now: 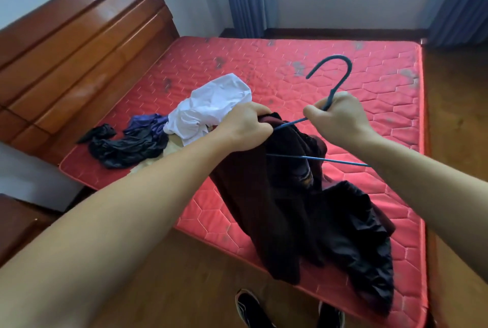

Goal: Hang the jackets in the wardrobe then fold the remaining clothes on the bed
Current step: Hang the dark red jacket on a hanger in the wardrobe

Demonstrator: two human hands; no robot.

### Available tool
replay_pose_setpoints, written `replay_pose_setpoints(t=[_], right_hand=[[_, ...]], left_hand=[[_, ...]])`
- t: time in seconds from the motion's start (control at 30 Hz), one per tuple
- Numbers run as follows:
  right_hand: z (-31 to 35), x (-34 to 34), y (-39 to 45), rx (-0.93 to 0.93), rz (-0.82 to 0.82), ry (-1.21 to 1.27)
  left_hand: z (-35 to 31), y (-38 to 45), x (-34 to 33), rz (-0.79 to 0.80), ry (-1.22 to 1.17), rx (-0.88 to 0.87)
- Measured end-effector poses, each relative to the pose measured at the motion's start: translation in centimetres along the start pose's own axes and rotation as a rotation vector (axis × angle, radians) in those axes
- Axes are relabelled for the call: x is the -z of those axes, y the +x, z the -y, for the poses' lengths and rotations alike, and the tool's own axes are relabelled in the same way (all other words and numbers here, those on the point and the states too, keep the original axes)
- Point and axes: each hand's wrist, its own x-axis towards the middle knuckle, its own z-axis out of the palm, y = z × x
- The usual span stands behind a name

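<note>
Two hands worked above the red mattress (343, 63): the left hand (244, 123) gripped the dark jacket (277, 208) at its top, while the right hand (340, 116), at 3 o'clock from it, clasped the blue hanger (340, 76) below its hook. The jacket hung down onto the mattress edge, and a white garment (211, 105) lay at 10 o'clock from it.

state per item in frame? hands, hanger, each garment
left hand: grips the dark jacket's top edge
right hand: grips the hanger's neck
blue hanger: held up, hook free, one arm inside the jacket
dark jacket: half on hanger, draped over the mattress edge
white garment: crumpled, unfolded
purple-black garment: crumpled, unfolded
red mattress: bare
</note>
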Motion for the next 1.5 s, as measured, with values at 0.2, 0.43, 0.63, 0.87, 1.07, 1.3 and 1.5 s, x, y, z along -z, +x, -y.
replay_pose_setpoints(t=[0.2, 0.43, 0.63, 0.87, 1.07, 1.3, 1.5], right_hand=[[-0.4, 0.4, 1.2, -0.052, 0.062, 0.133], [0.4, -0.2, 1.5, 0.194, -0.175, 0.062], [-3.5, -1.6, -3.5, 0.925, -0.185, -0.226], [-6.4, -6.7, 0.6, 0.041, 0.191, -0.205], [-5.6, -9.8, 4.7, -0.106, 0.316, -0.211], [-5.8, -0.9, 8.8, -0.051, 0.113, -0.392], [-1.7, 6.0, 10.8, 0.042, 0.075, -0.757]], left_hand=[[0.4, -0.5, -0.4, 0.081, 0.188, -0.066], [0.5, -0.7, 1.6, 0.0, 0.293, -0.18], [1.9, -0.5, 5.5, -0.111, 0.202, -0.17], [-2.6, -1.3, 9.9, -0.121, 0.212, -0.345], [-4.5, -2.8, 15.1, -0.136, 0.261, -0.438], [3.9, -4.7, 17.0, -0.165, 0.361, -0.264], [6.6, -2.1, 13.3, -0.222, 0.446, -0.176]])
